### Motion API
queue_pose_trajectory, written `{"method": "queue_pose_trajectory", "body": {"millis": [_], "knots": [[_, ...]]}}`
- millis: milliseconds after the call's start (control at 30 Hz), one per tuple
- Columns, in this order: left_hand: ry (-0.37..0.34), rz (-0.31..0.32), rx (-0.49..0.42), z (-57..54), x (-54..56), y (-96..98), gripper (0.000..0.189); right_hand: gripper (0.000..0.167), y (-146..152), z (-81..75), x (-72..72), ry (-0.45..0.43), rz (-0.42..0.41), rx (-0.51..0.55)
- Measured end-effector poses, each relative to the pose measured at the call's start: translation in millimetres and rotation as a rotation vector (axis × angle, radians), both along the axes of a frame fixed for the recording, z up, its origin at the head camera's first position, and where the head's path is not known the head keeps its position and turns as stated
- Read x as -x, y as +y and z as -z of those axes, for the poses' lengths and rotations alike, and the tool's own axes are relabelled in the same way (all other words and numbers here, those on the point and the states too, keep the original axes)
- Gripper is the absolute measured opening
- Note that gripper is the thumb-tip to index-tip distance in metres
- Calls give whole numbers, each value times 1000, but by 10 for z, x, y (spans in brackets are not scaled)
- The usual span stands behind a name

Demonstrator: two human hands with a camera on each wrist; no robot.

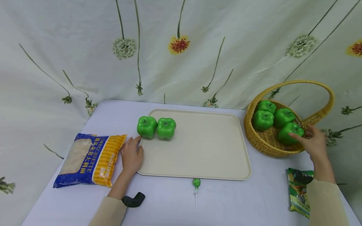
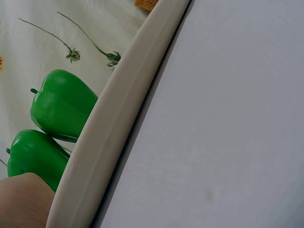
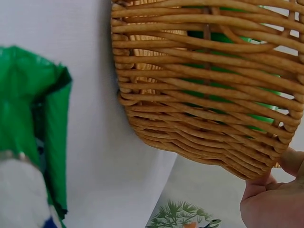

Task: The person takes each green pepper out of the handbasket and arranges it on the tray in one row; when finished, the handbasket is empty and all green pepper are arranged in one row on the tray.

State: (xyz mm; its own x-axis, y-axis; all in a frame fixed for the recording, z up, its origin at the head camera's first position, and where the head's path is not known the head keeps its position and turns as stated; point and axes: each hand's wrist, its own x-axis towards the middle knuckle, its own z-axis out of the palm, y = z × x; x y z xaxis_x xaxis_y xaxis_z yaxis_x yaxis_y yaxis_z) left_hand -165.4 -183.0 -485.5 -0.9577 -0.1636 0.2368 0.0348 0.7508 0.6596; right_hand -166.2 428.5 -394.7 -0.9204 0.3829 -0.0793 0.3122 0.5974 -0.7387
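Observation:
My right hand [image 1: 314,141] reaches over the right rim of a wicker basket [image 1: 261,146], its thumb lying across a green bell pepper [image 1: 287,133] inside. The fingers are beside that pepper, near the foot of the handle; I cannot tell whether they grip it. The right wrist view shows fingertips [image 3: 259,185] right at the woven edge. Several more green peppers [image 1: 263,120] sit in the basket. At the left edge of the beige tray [image 1: 198,150] rests my left hand [image 1: 132,155], fingers relaxed, just below two green bell peppers [image 1: 147,127] standing side by side.
A blue and yellow pasta bag [image 1: 90,160] lies left of the left hand. In front of the tray is a green lollipop [image 1: 196,182]. A green snack packet [image 1: 298,194] lies partly under the right forearm. Floral cloth [image 1: 181,75] hangs behind the table.

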Motion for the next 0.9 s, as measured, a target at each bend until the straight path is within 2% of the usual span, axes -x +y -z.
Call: {"method": "queue_pose_trajectory", "body": {"millis": [400,900], "knots": [[-1,0,2,-24,-14,15,41,79,-20,32,15,21,-16,-100],[1,3,0,-20,-24,6,41,81,-20,17,-14,-15,4,-107]]}}
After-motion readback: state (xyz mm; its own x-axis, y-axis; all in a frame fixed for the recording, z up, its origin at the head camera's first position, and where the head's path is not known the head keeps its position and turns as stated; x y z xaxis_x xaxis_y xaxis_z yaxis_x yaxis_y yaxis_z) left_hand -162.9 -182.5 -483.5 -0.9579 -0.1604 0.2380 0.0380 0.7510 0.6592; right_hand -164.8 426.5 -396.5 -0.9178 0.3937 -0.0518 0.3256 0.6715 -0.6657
